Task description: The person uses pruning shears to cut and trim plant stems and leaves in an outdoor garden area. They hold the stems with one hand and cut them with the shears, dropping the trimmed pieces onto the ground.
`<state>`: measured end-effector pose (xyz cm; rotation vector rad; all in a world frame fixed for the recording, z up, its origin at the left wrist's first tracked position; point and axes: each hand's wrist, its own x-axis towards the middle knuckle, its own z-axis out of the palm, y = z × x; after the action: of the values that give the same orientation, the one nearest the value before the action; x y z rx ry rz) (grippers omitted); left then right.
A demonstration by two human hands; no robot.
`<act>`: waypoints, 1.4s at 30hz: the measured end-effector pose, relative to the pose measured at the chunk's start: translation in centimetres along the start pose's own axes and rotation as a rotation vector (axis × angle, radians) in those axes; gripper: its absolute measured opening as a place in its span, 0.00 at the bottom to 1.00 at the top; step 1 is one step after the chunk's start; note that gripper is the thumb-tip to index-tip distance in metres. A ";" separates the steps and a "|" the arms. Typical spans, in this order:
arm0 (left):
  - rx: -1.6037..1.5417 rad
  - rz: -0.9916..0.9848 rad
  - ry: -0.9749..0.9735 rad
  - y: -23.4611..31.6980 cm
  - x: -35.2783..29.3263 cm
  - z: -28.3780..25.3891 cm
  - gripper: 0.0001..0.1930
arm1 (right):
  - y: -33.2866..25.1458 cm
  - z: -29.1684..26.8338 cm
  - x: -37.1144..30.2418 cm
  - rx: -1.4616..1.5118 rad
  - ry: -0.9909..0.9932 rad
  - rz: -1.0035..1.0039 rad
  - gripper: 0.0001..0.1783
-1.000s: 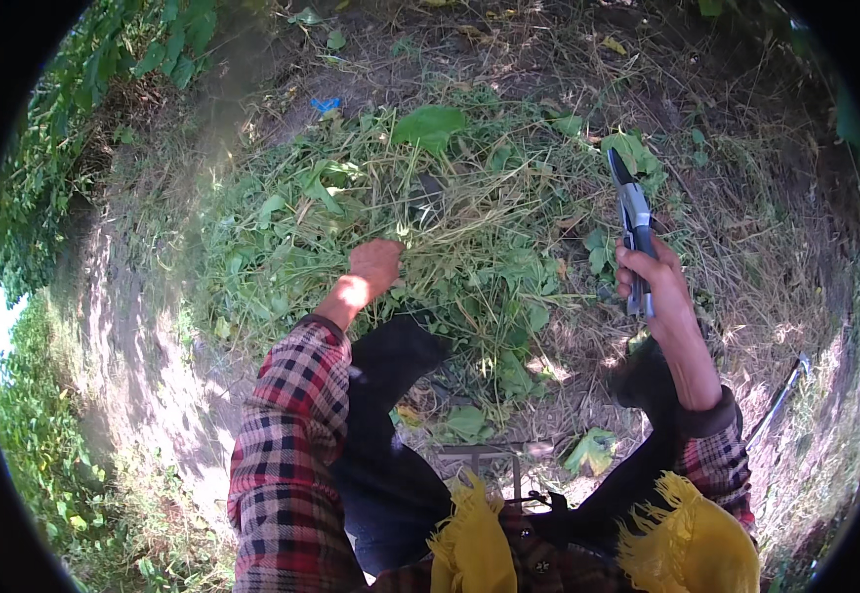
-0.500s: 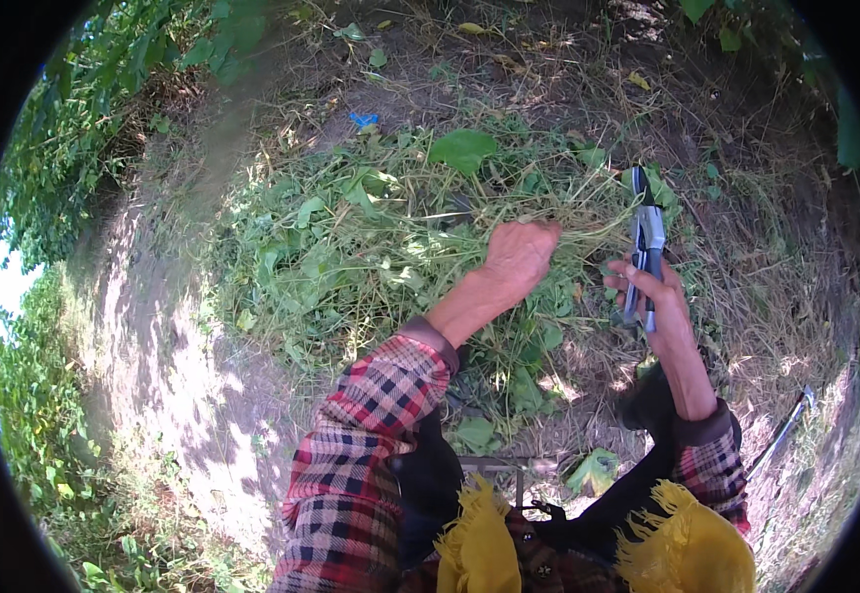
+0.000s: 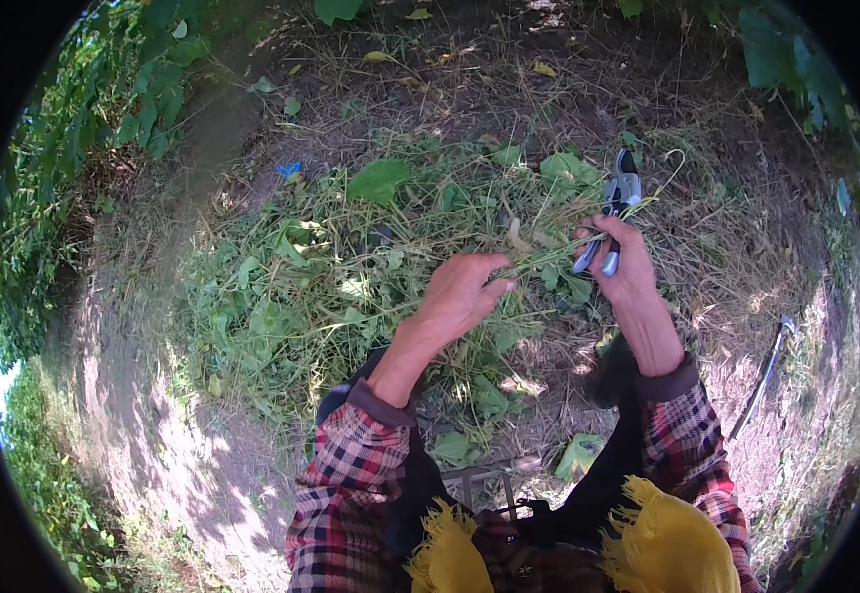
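Note:
A heap of cut green stems and leaves (image 3: 282, 296) covers the ground in front of me. My left hand (image 3: 454, 295) is closed round some of its thin stems, thumb and fingers pressed together. My right hand (image 3: 629, 269) grips pruning shears (image 3: 625, 186), whose dark blade points away from me. The ends of the stems stretching from my left hand lie at the right hand's fingers, against the shears; whether those fingers pinch them too, I cannot tell. One thin, curled stem (image 3: 675, 168) sticks up to the right of the blade.
Leafy bushes (image 3: 30, 217) border the left side. A blue scrap (image 3: 288, 170) lies past the heap. On the ground at right rests a long, thin tool (image 3: 761, 381). A yellow fringed scarf (image 3: 677, 544) hangs below my arms, near a metal frame (image 3: 479, 482).
My right hand has come closer to the stems and now meets their ends with the shears. My left hand keeps its hold, its thumb now showing. The whole view has shifted somewhat.

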<state>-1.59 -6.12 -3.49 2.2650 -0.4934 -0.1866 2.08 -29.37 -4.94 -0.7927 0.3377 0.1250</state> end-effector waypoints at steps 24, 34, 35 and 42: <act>-0.423 -0.303 0.454 -1.8 2.1 -4.0 0.12 | -2.4 0.3 -2.4 -0.355 -0.030 -0.135 0.22; -0.540 -0.318 0.505 -2.5 2.0 -4.9 0.09 | 1.5 2.2 -4.7 -1.004 -0.360 -0.138 0.28; -0.535 -0.323 0.511 -2.3 2.1 -4.8 0.09 | 2.2 1.8 -4.6 -1.028 -0.399 -0.119 0.29; -0.510 -0.324 0.547 -1.5 2.2 -4.8 0.07 | 3.2 2.3 -5.0 -1.174 -0.493 -0.068 0.28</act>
<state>2.20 -2.89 -1.30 1.7725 0.1973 0.1358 -2.82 -25.40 -3.92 -1.8799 -0.2894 0.4668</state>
